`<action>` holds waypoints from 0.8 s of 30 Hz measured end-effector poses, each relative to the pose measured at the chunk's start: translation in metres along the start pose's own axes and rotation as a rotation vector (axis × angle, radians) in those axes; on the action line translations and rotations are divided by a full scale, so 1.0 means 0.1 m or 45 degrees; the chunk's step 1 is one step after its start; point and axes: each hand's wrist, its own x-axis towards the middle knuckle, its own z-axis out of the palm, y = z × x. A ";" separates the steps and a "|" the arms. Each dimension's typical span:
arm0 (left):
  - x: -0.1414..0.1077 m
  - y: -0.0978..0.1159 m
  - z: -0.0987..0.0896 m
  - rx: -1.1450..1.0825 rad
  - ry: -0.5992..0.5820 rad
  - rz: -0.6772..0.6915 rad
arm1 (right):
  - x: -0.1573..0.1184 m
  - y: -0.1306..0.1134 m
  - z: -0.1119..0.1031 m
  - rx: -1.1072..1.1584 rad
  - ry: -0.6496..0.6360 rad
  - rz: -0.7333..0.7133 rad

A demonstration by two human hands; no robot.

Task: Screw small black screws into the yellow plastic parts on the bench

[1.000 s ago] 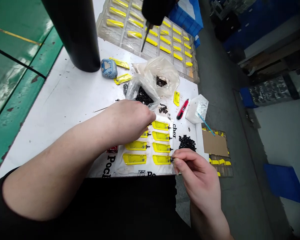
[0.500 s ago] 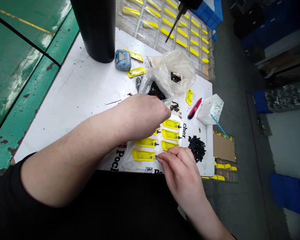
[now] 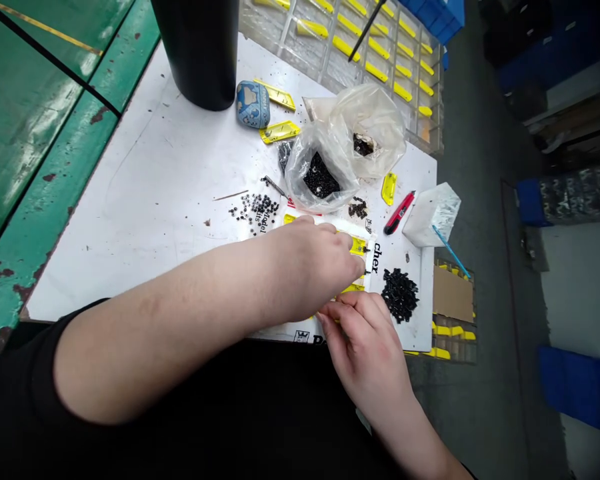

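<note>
My left hand (image 3: 307,270) lies over rows of yellow plastic parts (image 3: 359,246) on a printed white sheet. Its fingers curl downward, and whatever they grip is hidden beneath. Close beside it, my right hand (image 3: 370,337) pinches thumb and forefinger together at the near end of the rows; the small thing between them cannot be made out. Small black pieces stick out from the right ends of some yellow parts. To the right of my hands is a heap of small black pieces (image 3: 400,295). Small dark round bits (image 3: 260,205) are scattered beyond my left forearm.
Two clear bags (image 3: 295,177) of dark pieces stand behind my hands. A red utility knife (image 3: 399,213) lies by a white block (image 3: 430,217). A black cylinder (image 3: 197,60) and a blue patterned case (image 3: 253,105) stand farther back, before a divided tray (image 3: 323,67) of yellow parts.
My left hand has moved right and nearer, from beside the bags to next to my right hand, covering more yellow parts. The right hand keeps its pinch. The view has shifted slightly.
</note>
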 end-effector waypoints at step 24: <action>0.02 0.04 0.04 0.031 -0.011 -0.003 | 0.09 -0.05 -0.15 -0.270 -0.151 -0.082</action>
